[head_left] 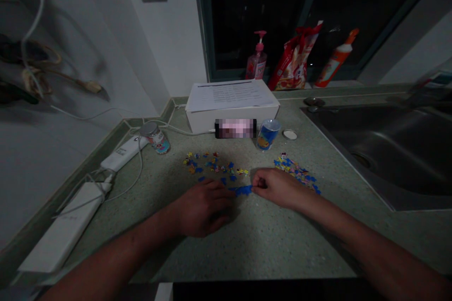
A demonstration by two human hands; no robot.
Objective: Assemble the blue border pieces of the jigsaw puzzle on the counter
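Inspecting the frame's centre, we find a blue puzzle strip (243, 190) between the left hand (206, 207) and right hand (274, 187), both curled; we cannot tell whether either grips a piece. Loose puzzle pieces (292, 168) lie mostly above it, left and right, and a blue can (267, 137) stands farther up.

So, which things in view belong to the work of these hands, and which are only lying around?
Belonging, it seems:
blue pieces between left hand and right hand;
scattered pieces beyond them;
mixed pieces at right;
perhaps the blue can.

Probably just lying around:
white box;
pump bottle;
red bag;
orange bottle.
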